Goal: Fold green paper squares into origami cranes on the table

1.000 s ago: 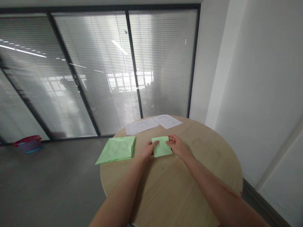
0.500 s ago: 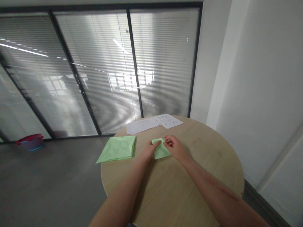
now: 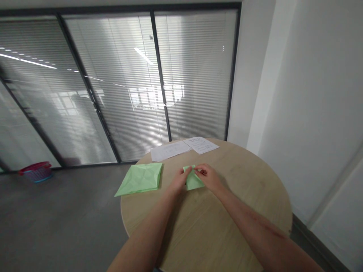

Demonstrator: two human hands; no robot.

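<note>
A small piece of light green paper, folded by the look of it, is between my two hands above the round wooden table. My left hand grips its left side, the thumb lying on top and the other fingers hidden beneath. At its upper right edge, my right hand pinches the paper with thumb and fingertips. To the left, a creased stack of larger green paper lies on the table and overhangs its edge.
White printed sheets lie at the table's far side. On the floor at far left stands a red and blue plastic basket. Glass panels with blinds rise behind the table, and a white wall is at the right.
The fingertips of my right hand have shifted slightly left along the paper's upper edge, closer to my left thumb. The stack and sheets stay where they were.
</note>
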